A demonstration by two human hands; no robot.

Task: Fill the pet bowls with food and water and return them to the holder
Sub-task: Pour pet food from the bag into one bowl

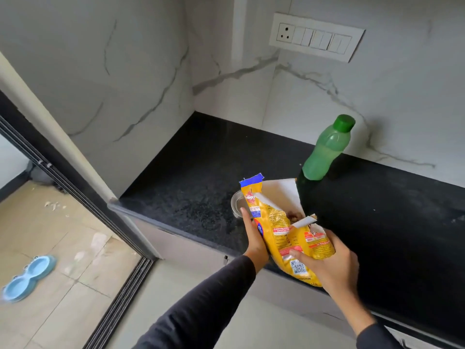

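Observation:
Both hands hold a yellow pet food bag point(278, 220) with a torn-open top above the black counter point(191, 177). My left hand point(254, 238) grips its left side and my right hand point(329, 263) grips its lower end. Brown kibble shows inside the opening. A steel bowl point(237, 204) stands on the counter behind the bag, mostly hidden by it. A green water bottle point(327, 149) with its cap on stands upright just right of the bag. The blue double-bowl holder point(27, 277) lies on the floor at far left, both wells without bowls.
White marble-look walls close the counter's left and back sides. A switch panel point(315, 36) is on the back wall. A dark sliding-door track point(75, 197) runs across the floor between counter and holder. White scraps litter the tiled floor near the holder.

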